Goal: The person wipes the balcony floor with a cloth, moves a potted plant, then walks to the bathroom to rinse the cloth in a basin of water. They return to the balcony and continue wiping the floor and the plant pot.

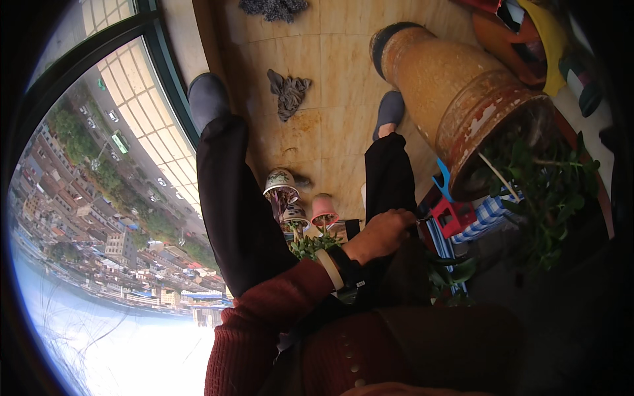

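My left hand [384,233], in a dark red knitted sleeve with a dark watch and a pale band at the wrist, lies near my right thigh. Its fingers are curled with the back of the hand up; a small shiny thing shows by the fingertips, and whether they hold it cannot be told. My right hand is out of view; a sliver of skin at the bottom edge cannot be made out. Before me on the tiled floor are a pink flowerpot [324,210], a patterned flowerpot [280,179] and a green leafy plant [314,245]. A crumpled grey cloth [289,94] lies farther off.
A tall brown glazed planter [446,89] with a leafy plant [550,208] stands at right. Near it are a red plastic object [450,217] and blue checked cloth [488,220]. A framed window [166,74] runs along the left. A dark shaggy cloth [274,9] lies at the top.
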Demonstrator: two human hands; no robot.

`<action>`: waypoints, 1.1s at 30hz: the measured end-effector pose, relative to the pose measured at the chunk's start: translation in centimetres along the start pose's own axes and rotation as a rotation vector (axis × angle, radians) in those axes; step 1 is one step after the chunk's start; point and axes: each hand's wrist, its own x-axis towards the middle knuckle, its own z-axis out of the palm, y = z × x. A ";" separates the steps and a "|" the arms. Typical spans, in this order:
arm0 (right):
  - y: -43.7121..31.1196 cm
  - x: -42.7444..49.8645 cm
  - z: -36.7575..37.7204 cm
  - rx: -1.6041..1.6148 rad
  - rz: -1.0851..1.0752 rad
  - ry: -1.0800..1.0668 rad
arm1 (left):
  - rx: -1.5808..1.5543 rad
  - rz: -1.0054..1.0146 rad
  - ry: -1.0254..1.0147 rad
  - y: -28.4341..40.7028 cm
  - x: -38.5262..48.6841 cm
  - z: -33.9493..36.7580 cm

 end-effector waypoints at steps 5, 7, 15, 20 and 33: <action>-4.6 -2.7 -4.1 0.140 0.051 0.183 | -0.014 0.028 0.041 -0.5 0.1 0.0; -10.4 -4.8 -2.5 0.236 -0.164 0.098 | -0.019 0.007 0.049 -0.6 0.2 -0.1; -30.2 -14.5 10.0 -0.267 -1.194 -0.282 | -0.039 0.007 0.138 -0.1 0.1 -1.3; -29.1 -14.5 7.7 0.134 -0.700 -0.216 | -0.167 0.048 0.119 1.0 -0.5 -1.8; 12.7 -14.1 -20.8 -0.595 -0.307 0.566 | -0.056 0.096 0.077 2.4 0.1 -3.7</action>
